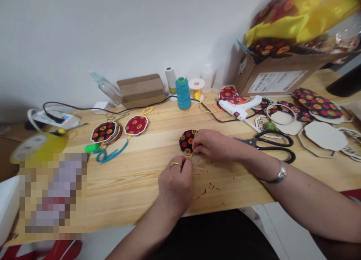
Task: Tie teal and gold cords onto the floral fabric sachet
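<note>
A scalloped ornament (186,140) covered in black fabric with red and orange flower prints lies on the wooden table in front of me. My right hand (213,145) covers its right side, fingers pinched at its lower edge. From that edge a short yellow cord (191,155) runs down to my left hand (176,181), which is closed around it, knuckles up. The cord's far end is hidden inside my left fist. Just right of my right hand lie black-handled scissors (275,143), their blades partly behind my wrist. Dark scraps (210,186) are scattered below the hands.
Two finished-looking ornaments, a black stack (104,132) and a red one (137,125) with a teal tassel (113,154), lie left. Behind stand a teal thread spool (183,94) and a yellow cord spool (196,88). A white glue gun (239,106), wooden shapes (325,135) and a cardboard box (276,73) are right.
</note>
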Motion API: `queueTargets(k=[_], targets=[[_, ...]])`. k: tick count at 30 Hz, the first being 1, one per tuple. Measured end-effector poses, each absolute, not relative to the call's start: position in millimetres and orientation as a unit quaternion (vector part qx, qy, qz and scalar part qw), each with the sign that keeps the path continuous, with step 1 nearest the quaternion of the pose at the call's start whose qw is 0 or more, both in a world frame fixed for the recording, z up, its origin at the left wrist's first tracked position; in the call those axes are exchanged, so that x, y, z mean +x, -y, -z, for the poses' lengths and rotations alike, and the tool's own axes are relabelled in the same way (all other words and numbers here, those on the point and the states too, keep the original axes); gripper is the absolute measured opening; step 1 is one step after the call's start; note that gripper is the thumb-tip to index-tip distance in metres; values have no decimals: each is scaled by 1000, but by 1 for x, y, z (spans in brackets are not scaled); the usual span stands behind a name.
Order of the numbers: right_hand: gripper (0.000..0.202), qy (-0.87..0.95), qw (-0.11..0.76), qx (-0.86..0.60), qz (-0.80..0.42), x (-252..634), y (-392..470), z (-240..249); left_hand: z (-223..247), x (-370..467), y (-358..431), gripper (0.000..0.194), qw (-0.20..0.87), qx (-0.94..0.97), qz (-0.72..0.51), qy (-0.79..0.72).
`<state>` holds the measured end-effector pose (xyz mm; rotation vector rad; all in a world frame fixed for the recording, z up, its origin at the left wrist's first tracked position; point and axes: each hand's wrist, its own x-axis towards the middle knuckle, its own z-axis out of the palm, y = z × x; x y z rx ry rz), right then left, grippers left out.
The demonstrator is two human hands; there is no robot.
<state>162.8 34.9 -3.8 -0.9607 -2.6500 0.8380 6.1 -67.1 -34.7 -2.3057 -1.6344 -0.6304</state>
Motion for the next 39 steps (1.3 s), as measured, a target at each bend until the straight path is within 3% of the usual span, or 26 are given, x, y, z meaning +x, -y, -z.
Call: queueTargets(k=[39], targets=[[17, 896, 95, -327, -285, 164, -32, -3, 27, 21, 61, 12, 161, -778, 176, 582]])
